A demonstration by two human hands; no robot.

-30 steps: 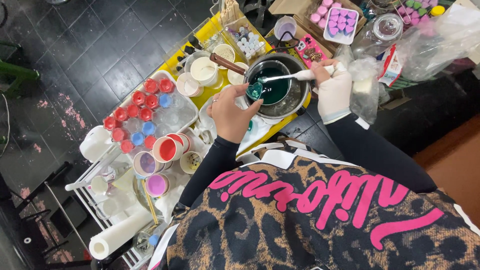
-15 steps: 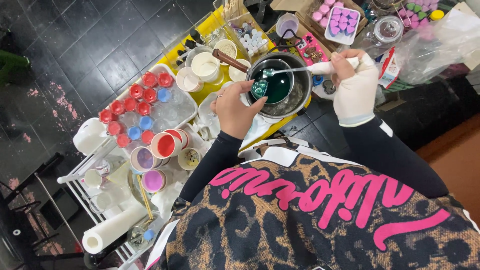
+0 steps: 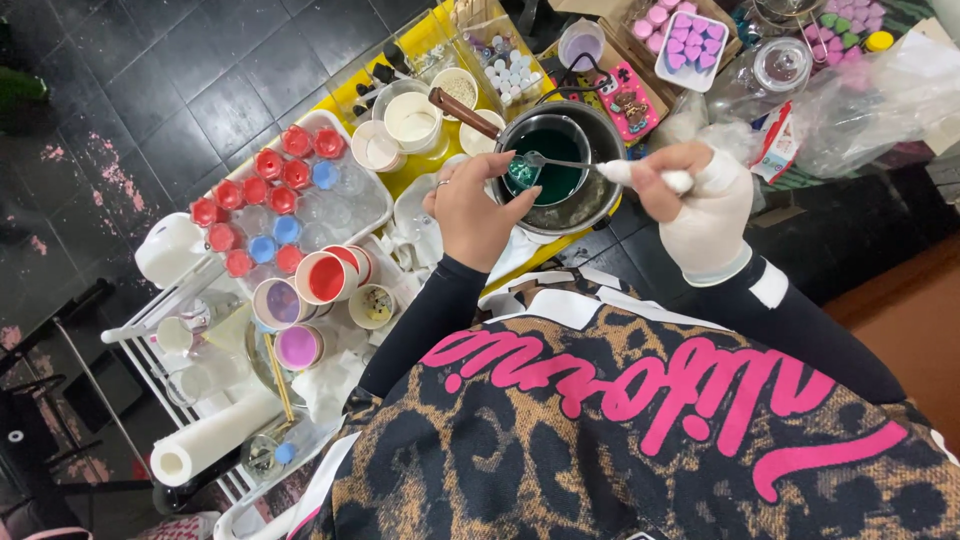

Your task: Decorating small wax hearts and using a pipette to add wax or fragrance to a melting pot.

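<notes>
My left hand holds a small clear cup with green liquid in it, tilted over a metal pot. The pot holds an inner bowl of dark green liquid. My right hand, wrapped in white, grips a metal spoon by its white handle. The spoon's bowl rests at the mouth of the small cup. The pot stands on a yellow surface.
Left of the pot, a white tray carries several small red and blue filled cups. Paper cups with red and purple contents stand nearer me, beside a paper towel roll. A pink mould tray, glass jar and plastic bags lie behind.
My right hand has come down and nearer to me with the spoon, whose tip stays at the small cup. My left hand keeps the cup over the pot.
</notes>
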